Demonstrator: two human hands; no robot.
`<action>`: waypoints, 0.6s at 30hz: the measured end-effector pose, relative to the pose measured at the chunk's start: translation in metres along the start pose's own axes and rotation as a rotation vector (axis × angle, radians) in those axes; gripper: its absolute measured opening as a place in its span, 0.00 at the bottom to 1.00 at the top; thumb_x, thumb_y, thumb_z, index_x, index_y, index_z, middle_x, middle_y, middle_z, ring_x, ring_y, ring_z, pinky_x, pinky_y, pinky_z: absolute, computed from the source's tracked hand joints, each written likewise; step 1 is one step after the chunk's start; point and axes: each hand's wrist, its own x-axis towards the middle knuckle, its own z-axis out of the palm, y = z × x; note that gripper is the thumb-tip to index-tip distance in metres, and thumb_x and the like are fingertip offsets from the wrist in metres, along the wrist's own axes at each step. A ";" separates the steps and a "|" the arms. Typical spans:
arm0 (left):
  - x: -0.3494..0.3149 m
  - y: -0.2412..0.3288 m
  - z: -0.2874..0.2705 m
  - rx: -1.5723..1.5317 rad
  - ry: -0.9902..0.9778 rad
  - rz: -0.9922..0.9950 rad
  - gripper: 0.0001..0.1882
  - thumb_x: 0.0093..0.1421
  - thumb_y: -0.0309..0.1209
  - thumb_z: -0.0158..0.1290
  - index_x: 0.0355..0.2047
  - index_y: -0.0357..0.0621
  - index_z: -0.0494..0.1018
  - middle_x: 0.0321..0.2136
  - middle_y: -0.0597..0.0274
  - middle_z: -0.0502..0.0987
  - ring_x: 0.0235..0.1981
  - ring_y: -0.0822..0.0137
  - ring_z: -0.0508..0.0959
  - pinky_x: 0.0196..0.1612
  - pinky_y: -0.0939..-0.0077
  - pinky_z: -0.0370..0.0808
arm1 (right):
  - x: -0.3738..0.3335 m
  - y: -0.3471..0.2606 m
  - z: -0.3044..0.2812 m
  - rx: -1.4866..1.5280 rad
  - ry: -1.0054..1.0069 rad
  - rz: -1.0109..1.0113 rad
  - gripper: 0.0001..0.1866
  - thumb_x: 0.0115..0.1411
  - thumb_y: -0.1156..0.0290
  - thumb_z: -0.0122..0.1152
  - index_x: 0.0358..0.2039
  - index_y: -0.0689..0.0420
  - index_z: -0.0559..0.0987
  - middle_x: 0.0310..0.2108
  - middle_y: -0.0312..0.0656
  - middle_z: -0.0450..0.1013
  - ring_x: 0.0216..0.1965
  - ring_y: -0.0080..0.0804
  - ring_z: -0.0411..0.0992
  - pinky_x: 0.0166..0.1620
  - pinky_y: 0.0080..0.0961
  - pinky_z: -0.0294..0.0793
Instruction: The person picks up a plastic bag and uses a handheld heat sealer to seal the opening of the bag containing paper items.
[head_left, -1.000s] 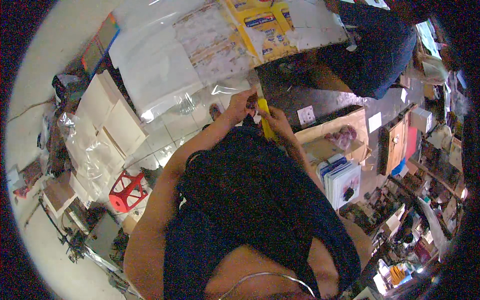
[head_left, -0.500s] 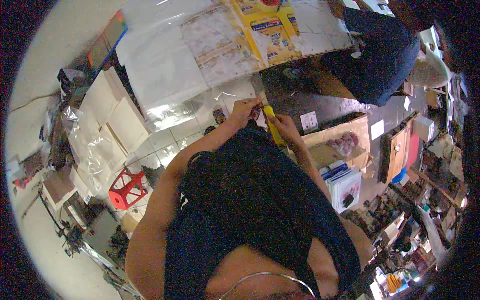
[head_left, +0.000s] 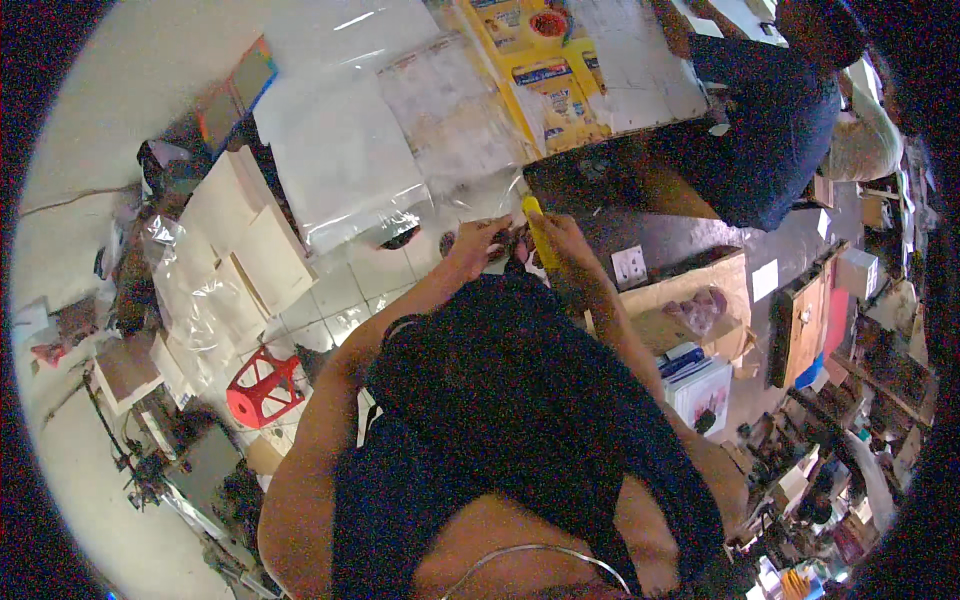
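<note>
In front of my dark top, my right hand (head_left: 567, 243) is closed around a long yellow tool (head_left: 539, 236) that looks like a utility knife. Its rounded end points up toward the worktable. Just left of it is my left hand (head_left: 474, 249), fingers bent and drawn together; what they hold, if anything, is too small to make out. A small gap separates the left fingertips from the yellow tool. Beyond both hands, clear plastic film (head_left: 470, 197) hangs over the near edge of the worktable (head_left: 340, 140), which is covered in white sheets.
A roll of red tape (head_left: 548, 24) lies on yellow printed packaging (head_left: 556, 98). Pale boards (head_left: 243, 235) lean at left, near a red stool (head_left: 265, 388). An open cardboard box (head_left: 690, 300) stands at right. Another person in dark clothes (head_left: 765, 140) is at far right.
My left hand has moved back toward me and a little left, away from the yellow tool's upper end. The tool stays in my right hand. The whole view has shifted slightly.
</note>
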 end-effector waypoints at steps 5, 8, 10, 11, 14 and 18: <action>-0.001 0.003 -0.015 0.044 0.021 -0.050 0.14 0.57 0.38 0.56 0.35 0.37 0.75 0.28 0.62 0.76 0.30 0.69 0.75 0.34 0.72 0.70 | 0.012 -0.009 0.004 0.135 -0.076 -0.004 0.21 0.60 0.52 0.53 0.36 0.60 0.74 0.21 0.43 0.73 0.16 0.32 0.71 0.18 0.29 0.71; -0.024 0.013 0.002 0.093 -0.063 0.010 0.15 0.58 0.38 0.55 0.36 0.38 0.75 0.29 0.61 0.76 0.29 0.68 0.75 0.34 0.72 0.70 | 0.018 -0.019 0.007 0.064 -0.036 -0.026 0.21 0.60 0.52 0.52 0.35 0.60 0.74 0.21 0.43 0.73 0.16 0.32 0.71 0.17 0.29 0.71; -0.030 0.014 0.009 0.212 -0.229 0.301 0.16 0.58 0.39 0.54 0.38 0.37 0.74 0.29 0.60 0.76 0.28 0.67 0.75 0.33 0.71 0.70 | 0.021 -0.024 0.009 -0.014 0.015 -0.043 0.21 0.60 0.52 0.51 0.35 0.60 0.73 0.20 0.42 0.73 0.15 0.32 0.71 0.17 0.28 0.71; -0.026 0.014 0.009 0.214 -0.232 0.306 0.16 0.58 0.39 0.54 0.38 0.37 0.74 0.29 0.60 0.76 0.28 0.67 0.75 0.33 0.71 0.70 | 0.023 -0.025 0.008 -0.007 0.035 -0.051 0.21 0.61 0.52 0.51 0.35 0.61 0.73 0.20 0.42 0.72 0.15 0.32 0.71 0.16 0.28 0.71; -0.025 0.017 0.009 0.102 -0.082 0.031 0.17 0.58 0.40 0.54 0.38 0.37 0.74 0.27 0.60 0.76 0.28 0.67 0.75 0.33 0.72 0.71 | 0.023 -0.041 0.016 -0.004 0.049 -0.048 0.20 0.61 0.53 0.51 0.32 0.60 0.74 0.20 0.40 0.72 0.14 0.30 0.69 0.17 0.26 0.68; -0.022 0.012 0.006 -0.018 -0.054 -0.050 0.15 0.56 0.39 0.57 0.34 0.39 0.74 0.26 0.62 0.75 0.27 0.69 0.74 0.32 0.71 0.70 | 0.036 -0.051 0.009 -0.027 0.088 -0.023 0.19 0.61 0.55 0.51 0.29 0.60 0.74 0.19 0.39 0.70 0.14 0.28 0.68 0.17 0.25 0.67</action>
